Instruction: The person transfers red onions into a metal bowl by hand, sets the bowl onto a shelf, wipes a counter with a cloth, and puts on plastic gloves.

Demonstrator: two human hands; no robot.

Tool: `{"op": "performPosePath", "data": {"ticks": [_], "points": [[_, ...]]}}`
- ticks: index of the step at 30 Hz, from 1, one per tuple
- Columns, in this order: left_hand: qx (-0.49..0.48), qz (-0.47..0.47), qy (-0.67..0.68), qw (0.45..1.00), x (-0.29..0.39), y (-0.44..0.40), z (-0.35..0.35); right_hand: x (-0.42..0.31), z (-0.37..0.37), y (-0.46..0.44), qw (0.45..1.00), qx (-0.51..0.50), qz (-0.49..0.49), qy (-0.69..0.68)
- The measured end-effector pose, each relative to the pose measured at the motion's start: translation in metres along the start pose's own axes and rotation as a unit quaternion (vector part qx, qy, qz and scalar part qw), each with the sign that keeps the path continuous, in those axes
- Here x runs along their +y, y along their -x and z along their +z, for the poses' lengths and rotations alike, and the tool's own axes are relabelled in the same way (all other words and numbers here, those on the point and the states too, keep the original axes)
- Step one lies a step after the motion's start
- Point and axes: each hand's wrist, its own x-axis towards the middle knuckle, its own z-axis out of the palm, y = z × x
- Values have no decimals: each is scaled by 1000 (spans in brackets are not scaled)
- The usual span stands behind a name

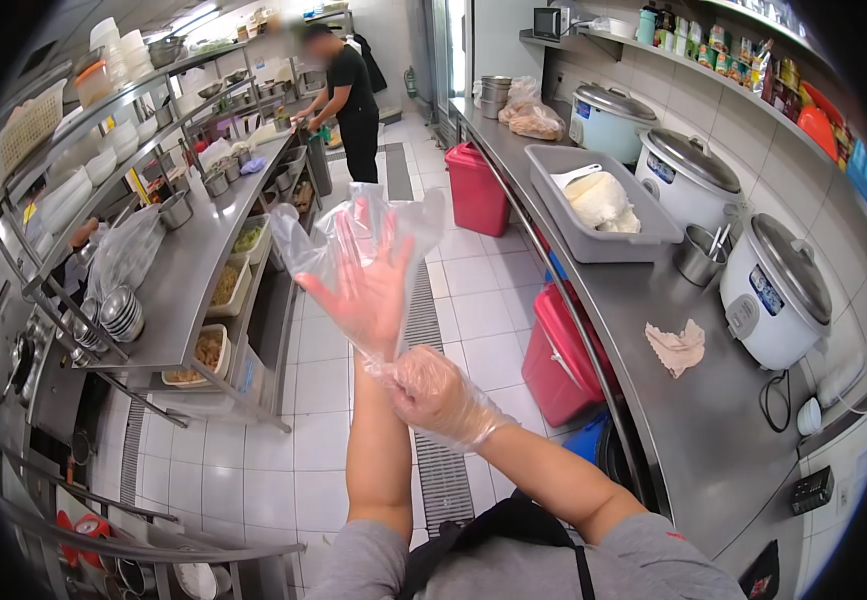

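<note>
My left hand [366,290] is raised with its fingers spread, inside a clear disposable plastic glove [417,225]. The glove hangs loose, and its fingers reach past my own fingertips. At the left wrist, my right hand [434,395] is closed on the cuff of that glove. A similar thin plastic glove covers the right hand too. Both hands are in the air over the tiled aisle, between the two steel counters.
On the right counter [644,440] stand a grey tub [604,247] with a white mass in it, several rice cookers [776,290], a steel pot [699,257] and a cloth [676,347]. Red bins [561,355] sit below. Shelving [84,190] lines the left. A person [352,95] works farther back.
</note>
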Motion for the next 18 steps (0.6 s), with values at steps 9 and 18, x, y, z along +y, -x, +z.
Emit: {"op": "performPosePath", "data": {"ticks": [9,18], "points": [[-155,-114,29,981,-3,-3,-10,-6,-12,3,999,-30,7,24],[-244,-2,-10,970,5,9,-8,-17,-22,19,999,-28,16,10]]}}
